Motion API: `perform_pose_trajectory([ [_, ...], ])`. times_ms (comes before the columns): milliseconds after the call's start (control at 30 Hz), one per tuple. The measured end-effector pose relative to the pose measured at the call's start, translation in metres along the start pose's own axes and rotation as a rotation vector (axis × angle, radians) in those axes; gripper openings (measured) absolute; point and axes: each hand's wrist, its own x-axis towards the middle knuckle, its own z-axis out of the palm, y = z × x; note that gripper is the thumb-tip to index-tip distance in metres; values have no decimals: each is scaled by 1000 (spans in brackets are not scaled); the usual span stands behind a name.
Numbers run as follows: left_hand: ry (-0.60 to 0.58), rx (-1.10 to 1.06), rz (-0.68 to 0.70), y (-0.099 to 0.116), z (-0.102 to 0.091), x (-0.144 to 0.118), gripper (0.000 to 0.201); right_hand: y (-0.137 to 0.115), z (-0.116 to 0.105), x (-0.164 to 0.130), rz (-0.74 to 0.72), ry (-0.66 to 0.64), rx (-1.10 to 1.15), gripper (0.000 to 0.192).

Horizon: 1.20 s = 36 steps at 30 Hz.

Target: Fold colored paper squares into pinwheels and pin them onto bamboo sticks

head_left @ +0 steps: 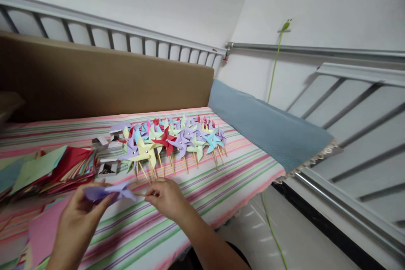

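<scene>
Lilac paper pinwheel [106, 192], pinched in the left hand [79, 215], wants steadying near the finished pinwheels [172, 139] while the right hand [167, 198], closed on its wooden stick [141, 194], seats it squarely.

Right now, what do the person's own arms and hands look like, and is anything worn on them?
Both are bare: the left hand and right hand show no gloves, rings or watch, and the forearms are uncovered as far as the frame shows, with no sleeves in view.
</scene>
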Motion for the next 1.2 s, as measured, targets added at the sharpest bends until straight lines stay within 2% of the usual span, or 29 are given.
perform_pose_trajectory([
  [100, -31, -44, -20, -2, 5, 2, 59, 8, 2, 6, 30, 29, 93, 5],
  [167, -19, -89, 4, -2, 6, 5, 67, 13, 1, 13, 88, 54, 190, 4],
  [333, 29, -154, -22, -5, 3, 15, 57, 21, -10, 30, 306, 167, 433, 5],
  [467, 24, -116, -71, -10, 4, 18, 49, 28, -19, 33, 500, 169, 512, 8],
  [667, -16, -77, -93, -9, 12, 17, 47, 45, -18, 28, 616, 135, 470, 6],
  [833, -44, -84, -80, -13, 14, 16, 44, 53, -13, 28, 658, 127, 411, 4],
  [1067, -21, -104, -95, -10, 15, 16, 42, 61, -11, 28, 619, 98, 245, 2],
  [1200, 51, -162, -84, -5, 6, 21, 39, 58, -26, 25, 577, 78, 106, 5],
])
